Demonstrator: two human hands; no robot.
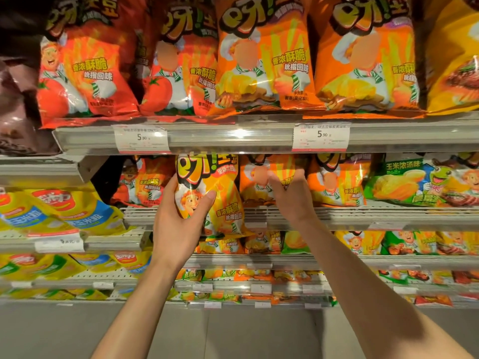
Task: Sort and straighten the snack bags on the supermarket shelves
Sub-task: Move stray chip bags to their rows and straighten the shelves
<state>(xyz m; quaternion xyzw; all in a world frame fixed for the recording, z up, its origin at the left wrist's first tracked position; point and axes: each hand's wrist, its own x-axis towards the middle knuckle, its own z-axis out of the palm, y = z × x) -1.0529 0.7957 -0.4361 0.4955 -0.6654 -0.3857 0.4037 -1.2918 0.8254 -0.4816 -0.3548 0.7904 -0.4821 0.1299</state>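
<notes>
Here the left hand (178,224) gripped a yellow snack bag (210,195) (thumb across its face), out in front of the shelf (337,216). The right hand (290,195) reached just beside it, fingers against an orange bag (261,177); better to part that row first, then slide the yellow one in upright.

- A snack bag (207,195) is being held upright in the left hand (178,224), in front of the second shelf (337,216).
- Right of that grip, a shelved bag (261,182) is being touched by the right hand (293,198).
- Above the grip, the top shelf (233,136) is being lined with standing bags (264,60).
</notes>
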